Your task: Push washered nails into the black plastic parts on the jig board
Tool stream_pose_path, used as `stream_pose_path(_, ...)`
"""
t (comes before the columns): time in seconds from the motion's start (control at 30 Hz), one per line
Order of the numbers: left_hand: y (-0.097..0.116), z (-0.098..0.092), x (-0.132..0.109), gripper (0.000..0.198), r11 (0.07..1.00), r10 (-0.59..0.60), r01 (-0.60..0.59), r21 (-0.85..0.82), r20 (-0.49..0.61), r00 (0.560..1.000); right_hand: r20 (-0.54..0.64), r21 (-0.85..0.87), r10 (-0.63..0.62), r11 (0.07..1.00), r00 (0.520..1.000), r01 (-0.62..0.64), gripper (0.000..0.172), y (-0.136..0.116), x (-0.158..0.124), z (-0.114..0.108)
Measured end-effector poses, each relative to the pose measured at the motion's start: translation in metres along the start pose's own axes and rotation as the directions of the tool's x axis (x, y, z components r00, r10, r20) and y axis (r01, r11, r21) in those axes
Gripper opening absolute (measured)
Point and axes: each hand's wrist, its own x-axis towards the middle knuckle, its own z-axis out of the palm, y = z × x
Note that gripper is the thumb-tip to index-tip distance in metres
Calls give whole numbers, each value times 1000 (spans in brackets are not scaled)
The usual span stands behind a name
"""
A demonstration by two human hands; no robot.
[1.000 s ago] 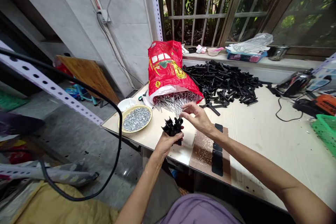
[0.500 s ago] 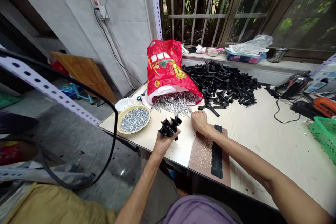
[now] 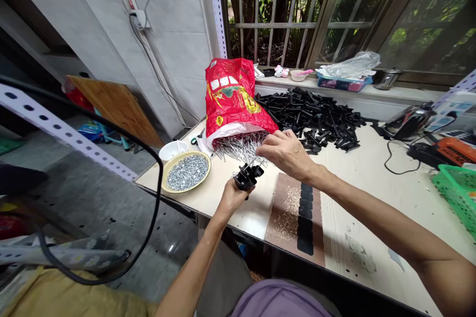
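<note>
My left hand (image 3: 231, 199) is closed round a small bunch of black plastic parts (image 3: 247, 177) with curved ends, held above the front of the table. Just beyond it, my right hand (image 3: 288, 154) pinches a thin metal rod (image 3: 254, 161), its lower end slanting down to the tops of those parts. Whether the rod has entered one of them I cannot tell. Behind both hands, many similar silver rods (image 3: 236, 148) spill from the mouth of a red plastic bag (image 3: 238, 94). A heap of black plastic pieces (image 3: 308, 116) lies behind my right hand.
Left of my hands stands a yellow dish (image 3: 188, 172) of small metal pieces, with a white bowl (image 3: 173, 149) behind it. A brown board (image 3: 280, 218) bears a row of black pads (image 3: 305, 223). At right are a green basket (image 3: 455, 198) and an orange-black tool (image 3: 453, 151).
My right hand has risen from the tabletop by the rods and come over the black parts, now with a rod showing in its fingers. My left hand has tilted the parts slightly.
</note>
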Motion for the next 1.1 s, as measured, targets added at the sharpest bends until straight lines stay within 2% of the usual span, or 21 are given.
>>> stream_pose_path(0.13, -3, -1, 3, 23, 1000, 6, -6, 22, 14, 1000, 128, -3, -111, 994, 986, 112, 23, -8, 12, -8)
stream_pose_path(0.2, -4, -3, 5, 20, 1000, -8, 9, 19, -5, 1000, 171, 96, -154, 986, 973, 139, 18, -3, 19, -9)
stream_pose_path(0.27, -4, -6, 5, 15, 1000, -23, 23, -12, -31, 999, 154, 252, -149, 962, 977, 106, 31, 9, 25, -2)
stream_pose_path(0.33, -3, -11, 3, 17, 997, -18, 14, -73, -57, 998, 141, 349, -27, 937, 990, -25, 38, 25, 28, 16)
stream_pose_path(0.37, -4, -14, 2, 20, 994, -11, 3, -108, -71, 997, 158, 343, 81, 930, 984, -131, 31, 32, 27, 29)
stream_pose_path(0.4, -4, -16, 1, 24, 990, -6, -6, -140, -85, 996, 217, 282, 206, 923, 954, -263, 22, 38, 25, 44)
stream_pose_path(0.43, -4, -18, -1, 28, 986, -9, -7, -166, -96, 995, 312, 173, 341, 897, 887, -406, 17, 40, 22, 61)
stream_pose_path(0.47, -5, -19, -2, 31, 982, -18, -1, -187, -104, 994, 353, 125, 391, 881, 850, -457, 17, 40, 18, 78)
stream_pose_path(0.53, -6, -20, -3, 36, 974, -46, 21, -224, -105, 993, 380, 74, 440, 862, 814, -501, 18, 32, 10, 108)
stream_pose_path(0.6, -6, -19, -3, 40, 960, -72, 44, -277, -91, 993, 370, 44, 472, 852, 801, -522, 16, 20, 3, 131)
stream_pose_path(0.7, -3, -21, -3, 42, 919, -128, 100, -381, -50, 990, 345, 19, 511, 835, 787, -551, 15, 12, -1, 145)
stream_pose_path(0.8, -1, -26, -3, 43, 859, -232, 222, -462, 36, 972, 303, 25, 550, 812, 779, -583, 17, 24, -2, 133)
stream_pose_path(0.87, -2, -28, -3, 43, 827, -282, 291, -480, 92, 955, 250, 52, 564, 804, 787, -593, 22, 35, -2, 112)
stream_pose_path(0.93, -5, -28, -1, 42, 821, -300, 320, -473, 121, 946, 155, 190, 546, 802, 823, -567, 24, 42, -3, 86)
stream_pose_path(1.03, -10, -23, 2, 41, 842, -282, 314, -438, 139, 949, 8, 529, 465, 749, 885, -399, 23, 35, -4, 45)
stream_pose_path(1.1, -10, -19, 4, 41, 864, -257, 292, -409, 141, 956, -26, 652, 392, 704, 919, -282, 21, 23, -3, 26)
